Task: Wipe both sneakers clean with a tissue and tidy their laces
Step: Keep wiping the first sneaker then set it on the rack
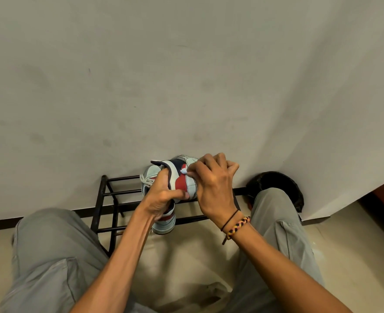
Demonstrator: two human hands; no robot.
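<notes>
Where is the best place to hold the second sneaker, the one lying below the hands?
Grip the lower sneaker across its pale rounded end, coming from the near side. That end points toward the person and is bare; the left hand and the rack cover the rest.

Second sneaker (165, 223) mostly hidden behind left forearm; tissue (183, 171) nearly covered by fingers.

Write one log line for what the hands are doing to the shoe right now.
step: wiping | left hand: grips held sneaker | right hand: pinches tissue against it | second sneaker: on shoe rack
</notes>
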